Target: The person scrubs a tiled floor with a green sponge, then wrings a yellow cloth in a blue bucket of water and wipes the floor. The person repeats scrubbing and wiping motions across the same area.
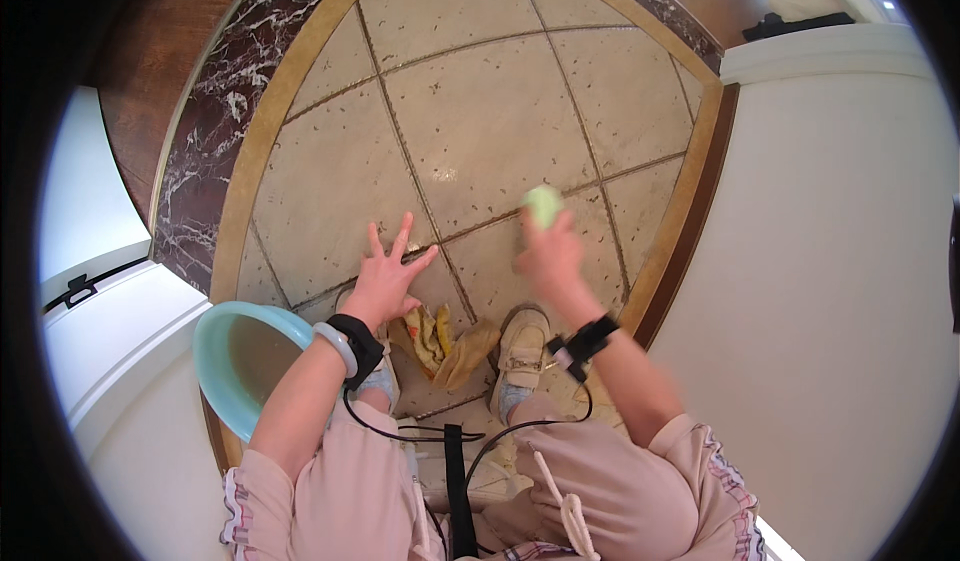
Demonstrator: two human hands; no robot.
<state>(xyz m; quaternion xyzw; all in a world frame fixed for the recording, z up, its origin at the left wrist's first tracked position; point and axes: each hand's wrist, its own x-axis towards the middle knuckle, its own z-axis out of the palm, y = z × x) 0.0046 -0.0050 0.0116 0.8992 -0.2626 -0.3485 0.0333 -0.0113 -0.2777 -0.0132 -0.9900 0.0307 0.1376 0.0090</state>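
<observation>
My right hand is closed around a small pale green rounded object, held over the tiled floor. Motion blurs both, so its exact kind is unclear. My left hand holds nothing, with its fingers spread apart and reaching toward the tiles; whether the fingertips touch them I cannot tell. Just below that hand, a crumpled yellow and brown cloth lies on the floor between my shoes. Beside my left forearm stands a light turquoise basin with murky brownish water in it.
White panels rise at the right and the left. A tan border and a dark marbled strip edge the tiles, with brown wooden flooring beyond. A black cable runs between my wrists, across my knees.
</observation>
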